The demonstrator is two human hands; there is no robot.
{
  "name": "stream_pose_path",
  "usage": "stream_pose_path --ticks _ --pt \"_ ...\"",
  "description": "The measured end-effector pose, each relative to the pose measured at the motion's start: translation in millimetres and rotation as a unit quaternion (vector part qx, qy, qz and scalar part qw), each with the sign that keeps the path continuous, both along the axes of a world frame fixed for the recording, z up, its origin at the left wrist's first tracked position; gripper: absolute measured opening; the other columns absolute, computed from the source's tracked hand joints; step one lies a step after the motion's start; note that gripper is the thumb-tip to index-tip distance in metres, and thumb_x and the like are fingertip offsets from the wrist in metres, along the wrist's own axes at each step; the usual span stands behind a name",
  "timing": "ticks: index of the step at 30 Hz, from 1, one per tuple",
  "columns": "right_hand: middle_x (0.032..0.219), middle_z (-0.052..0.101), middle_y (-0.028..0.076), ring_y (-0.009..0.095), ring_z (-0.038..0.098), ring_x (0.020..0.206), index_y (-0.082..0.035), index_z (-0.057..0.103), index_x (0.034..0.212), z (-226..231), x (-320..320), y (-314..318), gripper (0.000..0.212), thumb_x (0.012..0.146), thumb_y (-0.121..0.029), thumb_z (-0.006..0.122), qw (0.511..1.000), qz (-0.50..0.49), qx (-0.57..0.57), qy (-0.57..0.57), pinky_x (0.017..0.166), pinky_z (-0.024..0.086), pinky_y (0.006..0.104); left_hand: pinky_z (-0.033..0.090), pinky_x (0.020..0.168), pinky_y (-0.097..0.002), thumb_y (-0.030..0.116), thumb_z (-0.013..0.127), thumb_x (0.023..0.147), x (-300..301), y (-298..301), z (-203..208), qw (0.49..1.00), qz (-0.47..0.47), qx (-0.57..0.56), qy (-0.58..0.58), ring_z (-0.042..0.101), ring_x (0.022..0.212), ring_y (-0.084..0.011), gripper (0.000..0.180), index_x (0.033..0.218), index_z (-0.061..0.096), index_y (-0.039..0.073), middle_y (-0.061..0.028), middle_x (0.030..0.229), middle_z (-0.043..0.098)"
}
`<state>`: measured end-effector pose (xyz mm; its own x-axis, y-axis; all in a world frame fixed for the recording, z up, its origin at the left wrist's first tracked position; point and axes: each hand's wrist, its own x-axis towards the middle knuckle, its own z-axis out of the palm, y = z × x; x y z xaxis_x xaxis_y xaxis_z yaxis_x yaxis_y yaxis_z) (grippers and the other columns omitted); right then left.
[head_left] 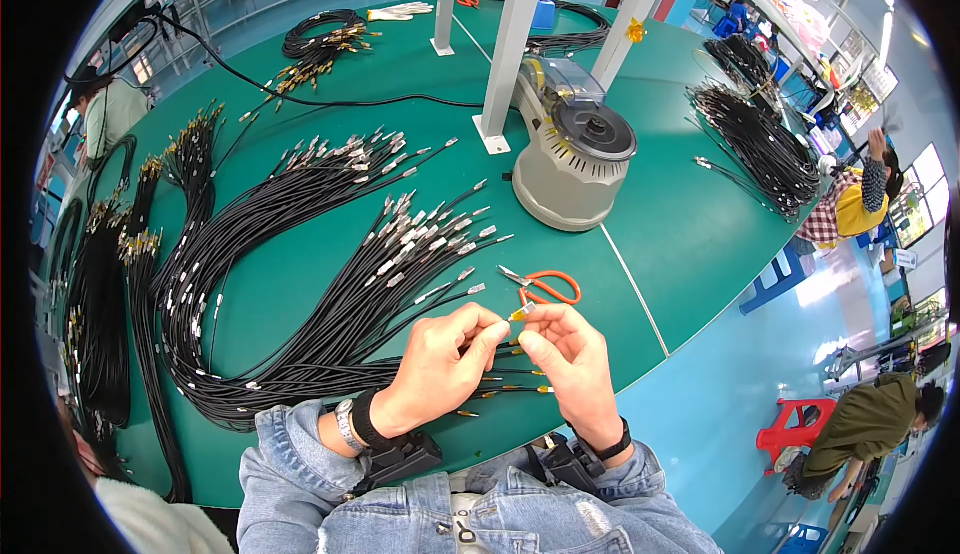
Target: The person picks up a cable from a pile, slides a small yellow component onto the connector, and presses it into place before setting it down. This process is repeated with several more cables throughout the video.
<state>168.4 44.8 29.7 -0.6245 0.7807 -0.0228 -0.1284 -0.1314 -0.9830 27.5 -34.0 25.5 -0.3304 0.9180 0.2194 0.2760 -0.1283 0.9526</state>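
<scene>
Both my hands meet over the green table [690, 299], close to its near edge. My left hand [440, 359] is closed in a pinch, thumb against forefinger, beside a small yellowish cable end [519, 315] with a pale tag. My right hand [572, 359] pinches that same end from the other side. The fingers cover most of the piece. Just beyond the fingertips lie snips with orange handles [560, 285]. A large bundle of black cables [340, 304] with white-tagged ends curves beside and behind my left hand. Several loose cable ends [515, 390] show beneath my hands.
A grey round tape dispenser [573, 169] stands past the snips, beside white metal posts [497, 119]. More black cable bundles lie left [105, 324] and far right [755, 144]. White gloves [400, 12] rest at the back. Other people work around; a red stool [795, 432] stands right.
</scene>
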Motion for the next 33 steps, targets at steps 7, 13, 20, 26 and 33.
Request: stream_pose_path --ticks 7,13,20,26,33 --pt "0.088 0.058 0.003 0.007 0.052 0.075 0.001 0.058 0.092 -6.4 -7.1 0.9 0.011 0.084 -0.005 0.062 0.999 -0.016 0.017 0.027 0.066 0.042 0.0196 0.036 0.042 -0.0204 0.008 0.054 0.09 -1.7 -1.2 1.0 0.999 -0.02 -0.019 -0.02 0.049 0.048 -0.0045 0.013 0.083 0.058 -0.001 -0.0013 0.056 0.054" --pt "0.088 0.057 0.003 0.008 0.052 0.077 0.001 0.058 0.089 -7.8 -8.7 2.6 0.006 0.084 -0.002 0.061 0.998 -0.004 0.015 0.062 0.068 0.043 0.0199 0.033 0.041 -0.0194 0.015 0.05 0.094 -9.1 -0.3 5.7 0.989 -0.074 -0.075 -0.107 0.044 0.045 -0.0031 0.019 0.084 0.057 0.0 -0.0006 0.057 0.054" --pt "0.095 0.055 0.004 0.011 0.055 0.084 0.002 0.058 0.089 -14.7 -10.3 9.3 0.008 0.085 -0.003 0.062 0.992 0.034 0.063 0.101 0.076 0.046 0.024 0.031 0.042 -0.0179 0.023 0.044 0.097 -27.6 1.5 6.8 0.926 -0.226 -0.137 -0.269 0.039 0.042 -0.0029 0.028 0.085 0.058 0.001 -0.0018 0.061 0.057" --pt "0.092 0.056 0.005 0.012 0.055 0.081 0.002 0.059 0.089 -6.3 -13.1 11.4 0.007 0.084 -0.002 0.062 0.995 0.048 0.022 0.085 0.074 0.046 0.0242 0.031 0.042 -0.0183 0.023 0.045 0.097 -30.8 1.4 5.6 0.912 -0.255 -0.145 -0.286 0.038 0.042 -0.0034 0.028 0.085 0.058 0.001 -0.003 0.06 0.057" --pt "0.089 0.058 0.007 0.011 0.054 0.074 0.003 0.06 0.092 -15.6 -10.5 19.5 0.009 0.084 0.0 0.06 0.989 0.079 0.09 0.085 0.067 0.045 0.0241 0.03 0.042 -0.0183 0.025 0.045 0.097 -33.2 3.6 -4.1 0.878 -0.289 -0.136 -0.356 0.037 0.039 -0.0033 0.03 0.085 0.058 0.0 -0.0035 0.058 0.057"
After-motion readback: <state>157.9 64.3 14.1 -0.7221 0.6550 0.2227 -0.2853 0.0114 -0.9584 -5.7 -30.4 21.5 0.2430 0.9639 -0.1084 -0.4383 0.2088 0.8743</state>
